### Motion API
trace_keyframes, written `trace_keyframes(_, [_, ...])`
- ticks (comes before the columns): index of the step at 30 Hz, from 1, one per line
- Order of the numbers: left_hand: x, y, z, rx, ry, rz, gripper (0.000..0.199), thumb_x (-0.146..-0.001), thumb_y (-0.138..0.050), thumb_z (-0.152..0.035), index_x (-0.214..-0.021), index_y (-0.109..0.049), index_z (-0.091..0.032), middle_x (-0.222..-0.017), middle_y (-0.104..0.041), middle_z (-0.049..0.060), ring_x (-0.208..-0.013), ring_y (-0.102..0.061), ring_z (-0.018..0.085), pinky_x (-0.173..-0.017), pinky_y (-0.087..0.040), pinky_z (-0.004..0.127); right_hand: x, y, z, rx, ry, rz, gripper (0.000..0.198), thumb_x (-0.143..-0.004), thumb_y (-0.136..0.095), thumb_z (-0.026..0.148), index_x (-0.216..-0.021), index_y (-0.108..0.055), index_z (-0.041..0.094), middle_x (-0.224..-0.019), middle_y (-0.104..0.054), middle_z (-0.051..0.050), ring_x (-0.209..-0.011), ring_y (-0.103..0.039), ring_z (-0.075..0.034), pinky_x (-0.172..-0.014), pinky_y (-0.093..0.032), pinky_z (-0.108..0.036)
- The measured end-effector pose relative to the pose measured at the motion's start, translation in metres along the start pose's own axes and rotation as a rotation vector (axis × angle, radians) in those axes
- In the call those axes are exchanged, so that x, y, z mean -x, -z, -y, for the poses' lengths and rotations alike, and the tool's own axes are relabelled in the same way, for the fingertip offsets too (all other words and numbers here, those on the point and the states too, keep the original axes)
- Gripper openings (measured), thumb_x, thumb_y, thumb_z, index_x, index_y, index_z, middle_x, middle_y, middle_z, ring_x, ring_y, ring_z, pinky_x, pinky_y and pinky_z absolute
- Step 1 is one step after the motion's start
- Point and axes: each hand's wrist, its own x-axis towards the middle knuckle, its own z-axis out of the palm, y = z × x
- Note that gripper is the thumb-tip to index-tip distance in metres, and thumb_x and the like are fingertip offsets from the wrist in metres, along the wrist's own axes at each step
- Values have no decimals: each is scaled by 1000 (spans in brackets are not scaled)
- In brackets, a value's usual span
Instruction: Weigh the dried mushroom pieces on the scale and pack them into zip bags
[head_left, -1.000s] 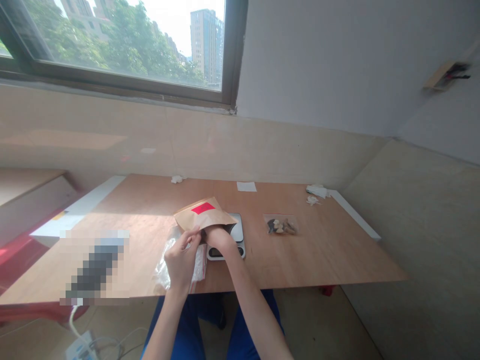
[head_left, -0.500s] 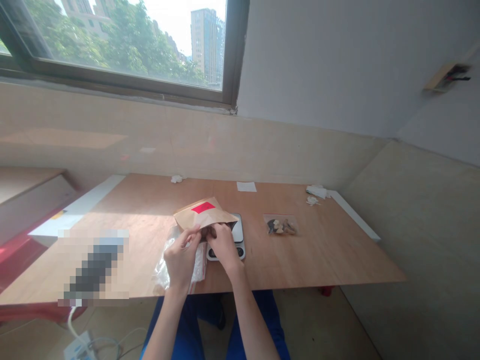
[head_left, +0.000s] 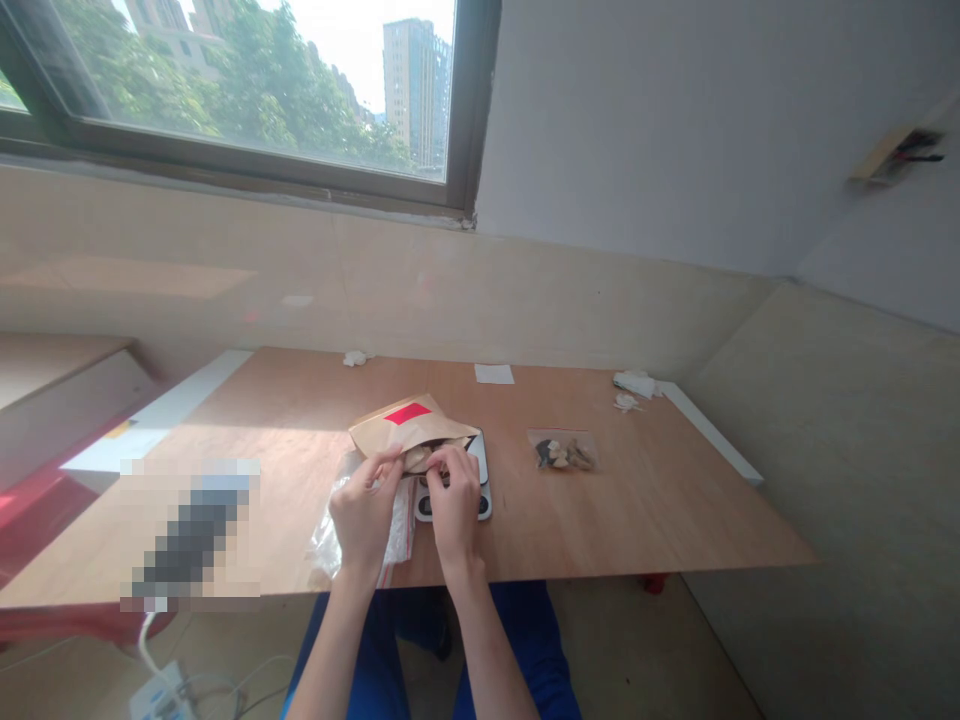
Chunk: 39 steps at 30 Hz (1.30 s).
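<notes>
A brown paper bag (head_left: pixel 379 428) with a red label lies tilted over a white kitchen scale (head_left: pixel 484 490), its mouth turned towards me. Pale slices (head_left: pixel 420 457) show inside the mouth. My left hand (head_left: pixel 365 505) pinches the bag's lower lip at its left side. At the right part of the mouth is my right hand (head_left: pixel 454 495), fingers closed; what they grip there is too small to make out. Clear plastic zip bags (head_left: pixel 397 525) lie beside the scale, partly under my left hand. Farther right rests a filled zip bag (head_left: pixel 562 452) with dark and pale dried pieces.
The wooden table (head_left: pixel 637 520) carries a white paper (head_left: pixel 494 374) and crumpled white scraps (head_left: pixel 355 358) along its back. More white scraps (head_left: pixel 636 384) lie at the back right. A blurred-out dark object (head_left: pixel 195 530) is at the left, above a power strip (head_left: pixel 161 692).
My right hand has drawn back from inside the paper bag to its mouth, and the pale slices now show. The left hand keeps its hold on the bag.
</notes>
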Motion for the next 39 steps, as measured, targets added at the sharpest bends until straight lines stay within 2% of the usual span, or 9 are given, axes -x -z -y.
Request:
trace_keyframes(5, [-6,0,-1,22,32,5,22,-77,-53,-37,-85,-69,-24,-69,-70,0,-66,-66,16,-58,-43,21,-7,15,1,-158,-64,-6,15,-74,-49,7,-67,-52,20,-76,-59,-1,-80,-53,-16,-76,-42,-29])
trace_keyframes(10, [-16,4,-4,23,113,14,23,-75,-54,-39,-84,-69,-25,-67,-70,1,-71,-67,19,-59,-43,23,-14,31,-10,-585,-232,55,6,-73,-58,18,-70,-53,19,-84,-61,-3,-89,-57,-16,-76,-48,-28])
trace_keyframes(13, [-30,6,-5,2,161,-18,21,-73,-54,-39,-80,-69,-25,-66,-70,1,-75,-67,21,-63,-44,26,-17,39,-25,-835,-380,31,18,-67,-67,25,-70,-51,19,-88,-63,-3,-85,-60,-16,-72,-50,-29])
trace_keyframes(16, [-46,8,-5,-29,190,-69,19,-72,-55,-37,-78,-68,-24,-70,-70,1,-77,-67,22,-67,-45,27,-20,40,-47,-948,-504,-28,26,-61,-72,27,-73,-50,19,-83,-63,-1,-76,-62,-15,-68,-51,-30])
trace_keyframes(20, [-58,9,-3,10,204,-75,18,-71,-56,-37,-78,-68,-26,-73,-71,0,-78,-67,20,-67,-46,26,-22,24,-80,-811,-533,-15,25,-60,-69,29,-73,-50,19,-78,-63,-2,-71,-62,-16,-63,-51,-30])
trace_keyframes(25, [-55,9,-1,-10,175,-77,19,-72,-55,-39,-77,-67,-25,-72,-70,0,-76,-67,21,-66,-46,27,-28,-1,-101,-375,-320,23,9,-68,-53,25,-71,-54,17,-78,-62,-4,-73,-58,-16,-63,-48,-27])
trace_keyframes(28, [-51,10,2,-6,177,-73,17,-72,-55,-37,-77,-67,-25,-74,-71,0,-76,-67,20,-67,-46,27,-28,-8,-102,-213,-222,59,11,-71,-47,22,-75,-56,17,-78,-61,-4,-71,-57,-15,-66,-47,-27])
trace_keyframes(36, [-46,10,6,6,169,-74,17,-72,-56,-37,-78,-66,-26,-70,-70,-1,-76,-67,20,-67,-46,27,-23,-8,-121,-210,-185,57,31,-74,-51,29,-100,-55,13,-102,-54,-11,-78,-58,-15,-69,-50,-28])
trace_keyframes(39, [-44,9,5,13,174,-73,18,-72,-55,-37,-78,-67,-26,-68,-70,-1,-77,-67,20,-67,-46,27,-26,-6,-130,-250,-205,95,34,-75,-52,31,-104,-55,14,-104,-55,-11,-79,-59,-14,-70,-50,-28])
